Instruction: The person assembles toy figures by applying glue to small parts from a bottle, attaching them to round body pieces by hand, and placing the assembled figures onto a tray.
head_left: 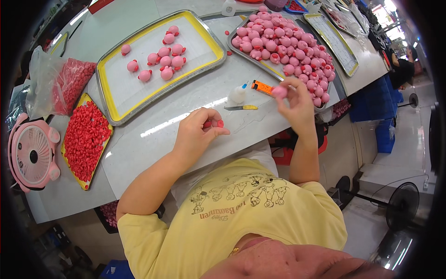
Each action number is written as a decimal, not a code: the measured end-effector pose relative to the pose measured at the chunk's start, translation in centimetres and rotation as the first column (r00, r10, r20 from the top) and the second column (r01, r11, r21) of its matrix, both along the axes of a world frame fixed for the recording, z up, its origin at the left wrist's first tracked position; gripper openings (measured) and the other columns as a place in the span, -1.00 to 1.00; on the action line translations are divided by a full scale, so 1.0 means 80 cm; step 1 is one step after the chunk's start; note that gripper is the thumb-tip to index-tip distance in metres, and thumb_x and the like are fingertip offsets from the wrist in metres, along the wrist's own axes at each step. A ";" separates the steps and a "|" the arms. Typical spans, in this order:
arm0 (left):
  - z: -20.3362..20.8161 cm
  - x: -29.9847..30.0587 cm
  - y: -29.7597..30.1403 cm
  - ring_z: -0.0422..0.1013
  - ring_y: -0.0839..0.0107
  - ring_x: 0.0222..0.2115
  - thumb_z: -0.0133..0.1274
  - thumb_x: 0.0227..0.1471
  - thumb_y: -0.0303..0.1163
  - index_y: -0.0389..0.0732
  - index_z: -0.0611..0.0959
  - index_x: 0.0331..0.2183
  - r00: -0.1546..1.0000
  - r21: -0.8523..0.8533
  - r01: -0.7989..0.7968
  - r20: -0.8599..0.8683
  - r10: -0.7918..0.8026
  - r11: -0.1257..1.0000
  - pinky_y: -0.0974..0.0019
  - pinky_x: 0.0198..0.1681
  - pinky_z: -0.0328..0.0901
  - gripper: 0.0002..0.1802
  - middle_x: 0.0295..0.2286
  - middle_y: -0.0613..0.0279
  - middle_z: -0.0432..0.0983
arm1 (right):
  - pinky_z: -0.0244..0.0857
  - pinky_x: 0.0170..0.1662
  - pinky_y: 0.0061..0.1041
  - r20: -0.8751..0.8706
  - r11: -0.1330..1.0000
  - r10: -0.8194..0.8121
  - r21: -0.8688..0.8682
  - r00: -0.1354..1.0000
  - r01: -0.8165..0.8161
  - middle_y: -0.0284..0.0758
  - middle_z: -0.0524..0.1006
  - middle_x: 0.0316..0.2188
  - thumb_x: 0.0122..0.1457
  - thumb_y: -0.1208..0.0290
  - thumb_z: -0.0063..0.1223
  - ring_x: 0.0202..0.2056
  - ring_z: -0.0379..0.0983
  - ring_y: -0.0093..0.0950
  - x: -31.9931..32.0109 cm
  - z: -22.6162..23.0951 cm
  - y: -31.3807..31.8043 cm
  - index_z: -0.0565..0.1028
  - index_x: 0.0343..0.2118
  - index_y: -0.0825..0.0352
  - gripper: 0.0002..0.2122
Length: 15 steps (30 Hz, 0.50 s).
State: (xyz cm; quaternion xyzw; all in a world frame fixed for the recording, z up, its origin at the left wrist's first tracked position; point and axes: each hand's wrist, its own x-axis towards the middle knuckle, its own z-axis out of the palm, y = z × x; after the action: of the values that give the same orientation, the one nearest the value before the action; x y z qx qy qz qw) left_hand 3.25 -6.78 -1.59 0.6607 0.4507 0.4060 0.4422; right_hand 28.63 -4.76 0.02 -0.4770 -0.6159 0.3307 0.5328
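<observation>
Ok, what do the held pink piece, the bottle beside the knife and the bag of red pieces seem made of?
Pink piece: probably plastic or rubber, satiny, evenly coloured.
Bottle: likely plastic, with smooth, milky, translucent-looking walls.
Bag: almost certainly thin plastic film; clear, glossy, wrinkled.

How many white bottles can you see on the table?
2 in view: the near bottle behind the knife, and the far bottle beyond the ball-filled tray's corner. More may be hidden.
</observation>
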 end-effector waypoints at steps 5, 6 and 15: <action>-0.005 0.001 0.002 0.28 0.50 -0.60 0.31 -0.38 -0.46 -0.25 0.50 -0.47 1.000 0.041 0.014 -0.014 -0.014 0.999 0.45 -0.54 0.24 -0.66 -0.57 0.29 0.39 | 0.26 -0.11 -0.57 0.133 0.956 0.292 -0.078 0.947 -0.284 -0.31 0.40 -0.21 -0.08 0.72 0.08 -0.22 0.39 -0.53 -0.044 -0.009 -0.037 0.32 -0.14 0.40 -0.62; -0.003 0.001 0.003 0.28 0.50 -0.60 0.31 -0.38 -0.45 -0.24 0.50 -0.47 0.999 0.072 0.017 -0.040 -0.014 0.997 0.44 -0.54 0.24 -0.66 -0.57 0.29 0.39 | 0.26 -0.12 -0.57 0.151 0.958 0.285 -0.083 0.947 -0.275 -0.29 0.42 -0.20 -0.09 0.69 0.13 -0.22 0.39 -0.52 -0.054 -0.011 -0.041 0.33 -0.15 0.39 -0.61; -0.009 -0.007 0.001 0.33 0.49 -0.58 0.31 -0.38 -0.45 -0.26 0.52 -0.47 0.995 0.137 0.061 -0.083 -0.049 0.989 0.45 -0.50 0.28 -0.66 -0.55 0.26 0.41 | 0.35 -0.20 -0.49 0.361 0.928 0.241 0.186 0.901 -0.322 -0.21 0.49 -0.21 -0.14 0.62 0.20 -0.23 0.44 -0.39 -0.084 -0.015 -0.038 0.43 -0.20 0.38 -0.64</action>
State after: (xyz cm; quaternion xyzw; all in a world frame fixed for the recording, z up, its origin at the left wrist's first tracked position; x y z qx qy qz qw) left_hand 2.72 -6.66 -2.30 0.7178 0.4201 0.3975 0.3877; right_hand 21.90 -7.81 -1.15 -0.3627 -0.7950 0.2422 0.4215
